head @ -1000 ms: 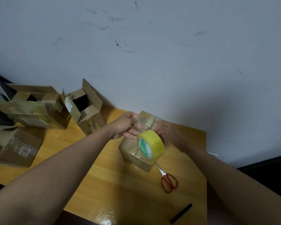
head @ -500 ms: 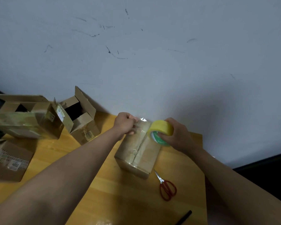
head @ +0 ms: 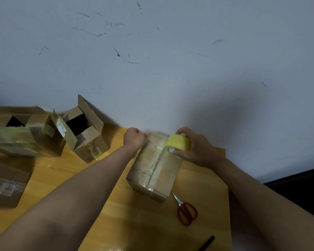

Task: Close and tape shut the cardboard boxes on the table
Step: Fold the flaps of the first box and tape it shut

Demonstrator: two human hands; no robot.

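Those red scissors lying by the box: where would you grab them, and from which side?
Grip the scissors by the red loop handles, coming from above on the near side. They lie flat on the table with the handles toward the person and the metal blades pointing away toward the taped box. The loops look like the widest part and keep fingers off the blade tips.
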